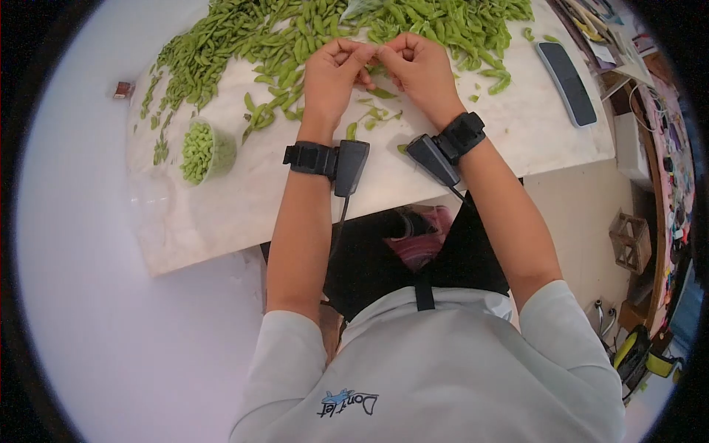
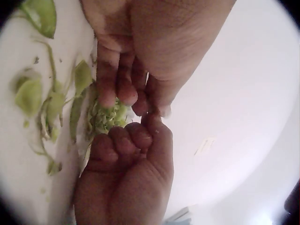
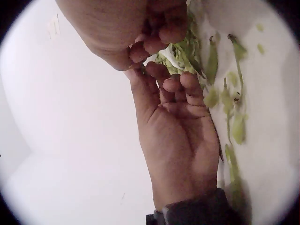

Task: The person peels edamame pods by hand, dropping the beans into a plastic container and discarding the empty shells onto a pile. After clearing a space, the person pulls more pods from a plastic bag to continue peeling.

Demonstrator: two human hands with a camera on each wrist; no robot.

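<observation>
My left hand and right hand meet fingertip to fingertip over the near edge of a heap of green soybean pods. In the right wrist view, the thumb and forefinger of the right hand pinch at a tiny greenish piece, nearly hidden, where they meet the left hand's fingertips. The left hand pinches at the same spot, its other fingers curled in. Split pod shells and loose bits lie on the table just below both hands. A clear plastic cup full of shelled green beans stands to the left.
The pods cover much of the far side of the pale table, with a clear plastic bag among them. A phone lies on the right. Beyond the right edge, a wooden crate sits on the floor.
</observation>
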